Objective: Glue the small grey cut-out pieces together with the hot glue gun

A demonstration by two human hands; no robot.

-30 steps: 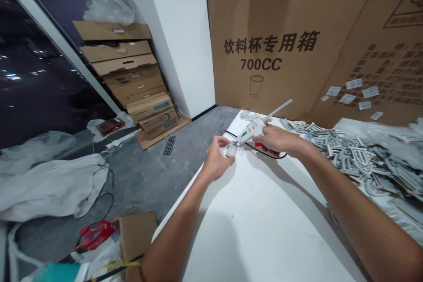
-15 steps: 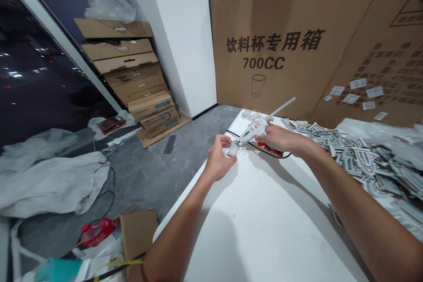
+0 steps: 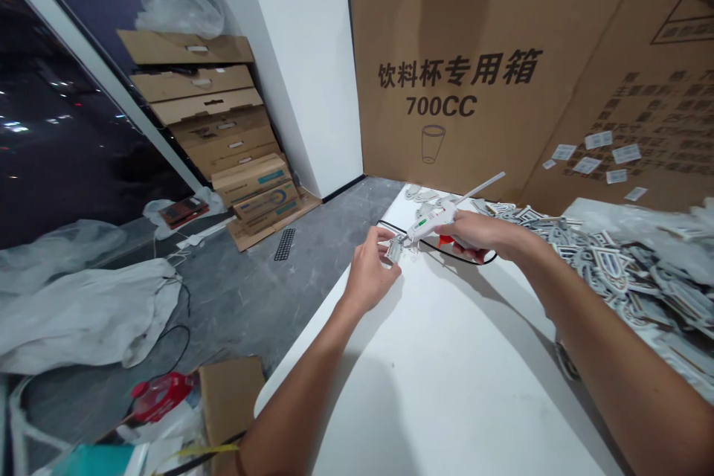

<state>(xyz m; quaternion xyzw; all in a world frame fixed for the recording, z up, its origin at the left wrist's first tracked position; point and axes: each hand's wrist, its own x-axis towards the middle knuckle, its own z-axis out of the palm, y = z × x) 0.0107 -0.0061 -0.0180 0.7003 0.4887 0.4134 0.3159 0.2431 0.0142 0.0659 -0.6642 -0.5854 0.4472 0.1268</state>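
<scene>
Grey-white piece (image 3: 394,248), small, at the bench's (image 3: 446,357) far left edge, pinched between my left fingers (image 3: 381,233) and thumb. Looks light, fairly stiff, maybe slick; thin parts could snap, so best held by the outer edges, away from the nozzle. Exact shape too small to tell.

Glue gun (image 3: 429,222) next: my right fingers (image 3: 474,253) wrap its handle near the red trigger (image 3: 445,239); can't tell if it's squeezed. Nozzle points at the piece; contact unclear. White glue stick (image 3: 483,184) pokes out the back, black cable (image 3: 457,259) loops underneath.

Farther out: a few loose pieces (image 3: 427,195) at the far corner, big heap of similar pieces (image 3: 613,268) to the right, printed cardboard (image 3: 474,141) behind.
</scene>
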